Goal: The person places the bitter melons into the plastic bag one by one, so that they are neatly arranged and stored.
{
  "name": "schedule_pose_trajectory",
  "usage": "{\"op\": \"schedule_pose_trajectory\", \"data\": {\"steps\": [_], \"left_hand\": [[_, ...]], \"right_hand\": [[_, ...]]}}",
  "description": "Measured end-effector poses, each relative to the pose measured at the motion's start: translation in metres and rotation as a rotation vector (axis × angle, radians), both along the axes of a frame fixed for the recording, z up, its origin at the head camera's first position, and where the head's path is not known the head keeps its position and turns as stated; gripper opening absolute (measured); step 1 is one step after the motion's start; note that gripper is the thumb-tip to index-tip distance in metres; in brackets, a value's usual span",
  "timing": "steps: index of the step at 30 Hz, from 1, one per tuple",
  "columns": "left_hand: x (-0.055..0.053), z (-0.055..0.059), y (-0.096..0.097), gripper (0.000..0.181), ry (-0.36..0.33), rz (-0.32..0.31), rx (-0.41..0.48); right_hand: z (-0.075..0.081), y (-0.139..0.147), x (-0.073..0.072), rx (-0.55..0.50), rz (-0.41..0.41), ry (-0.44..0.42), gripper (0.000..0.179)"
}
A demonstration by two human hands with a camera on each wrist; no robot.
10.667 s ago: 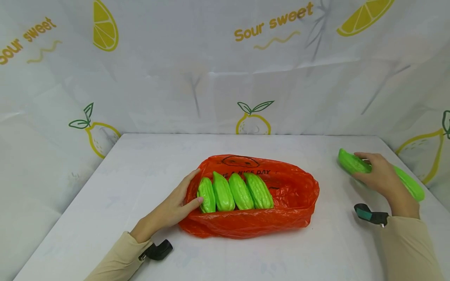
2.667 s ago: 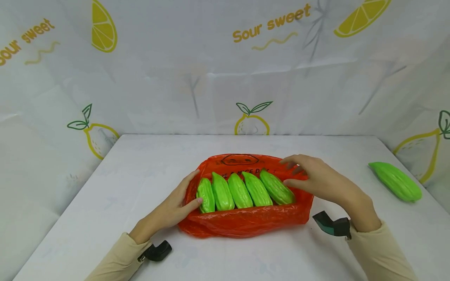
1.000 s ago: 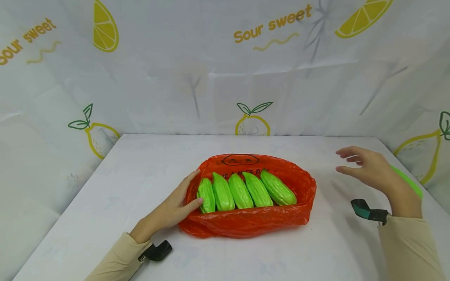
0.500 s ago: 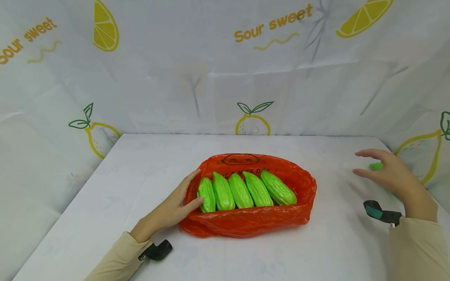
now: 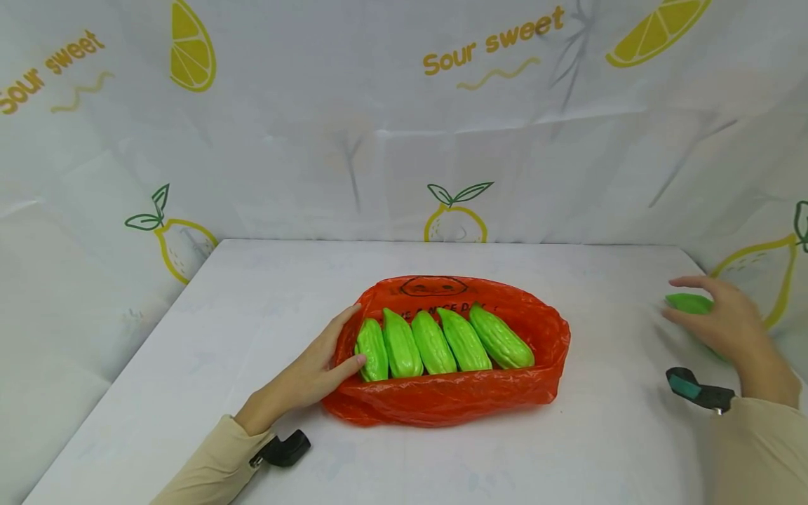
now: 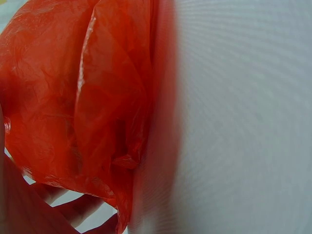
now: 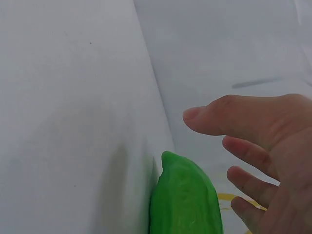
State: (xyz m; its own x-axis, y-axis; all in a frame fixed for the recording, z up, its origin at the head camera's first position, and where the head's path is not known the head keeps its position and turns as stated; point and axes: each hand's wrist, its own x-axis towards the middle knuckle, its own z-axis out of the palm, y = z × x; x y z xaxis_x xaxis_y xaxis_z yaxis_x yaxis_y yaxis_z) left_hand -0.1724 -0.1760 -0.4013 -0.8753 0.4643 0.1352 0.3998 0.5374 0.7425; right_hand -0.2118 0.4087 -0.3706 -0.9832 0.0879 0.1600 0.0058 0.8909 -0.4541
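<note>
A red plastic bag (image 5: 442, 400) lies with its mouth spread wide in the middle of the table. Several bright green bitter melons (image 5: 431, 344) sit side by side in it, the rightmost one leaning. My left hand (image 5: 322, 365) grips the bag's left rim, thumb at the inner side and fingers outside; in the left wrist view the red film (image 6: 102, 97) fills much of the picture. At the far right, my right hand (image 5: 726, 319) hovers over one more bitter melon (image 7: 185, 200), thumb and fingers apart and holding nothing. Part of that melon is hidden behind the hand.
The white table (image 5: 221, 315) ends at a white cloth backdrop (image 5: 284, 140) printed with lemons and words. A black wrist camera (image 5: 285, 449) sits at the left wrist, another camera (image 5: 697, 389) at the right.
Earlier a further bitter melon went into the bag at the right end of the row. Since then my right hand has gone right to the lone melon. The left hand stays at the bag.
</note>
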Motion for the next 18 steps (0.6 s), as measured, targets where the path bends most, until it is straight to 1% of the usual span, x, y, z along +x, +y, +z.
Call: {"op": "schedule_pose_trajectory", "data": {"steps": [3, 9, 12, 18], "left_hand": [[0.0, 0.0, 0.0, 0.077, -0.001, 0.001, -0.003], [0.0, -0.001, 0.0, 0.077, -0.011, 0.002, 0.002], [0.001, -0.001, 0.0, 0.077, -0.012, 0.001, 0.003], [0.001, 0.0, 0.0, 0.077, -0.011, 0.004, 0.0]], "right_hand": [[-0.004, 0.004, 0.001, 0.013, -0.016, -0.004, 0.052], [-0.01, 0.012, 0.002, 0.021, 0.0, 0.025, 0.053], [-0.013, 0.016, 0.002, 0.034, -0.012, 0.033, 0.055], [-0.017, 0.021, 0.004, 0.056, -0.103, -0.023, 0.062]]}}
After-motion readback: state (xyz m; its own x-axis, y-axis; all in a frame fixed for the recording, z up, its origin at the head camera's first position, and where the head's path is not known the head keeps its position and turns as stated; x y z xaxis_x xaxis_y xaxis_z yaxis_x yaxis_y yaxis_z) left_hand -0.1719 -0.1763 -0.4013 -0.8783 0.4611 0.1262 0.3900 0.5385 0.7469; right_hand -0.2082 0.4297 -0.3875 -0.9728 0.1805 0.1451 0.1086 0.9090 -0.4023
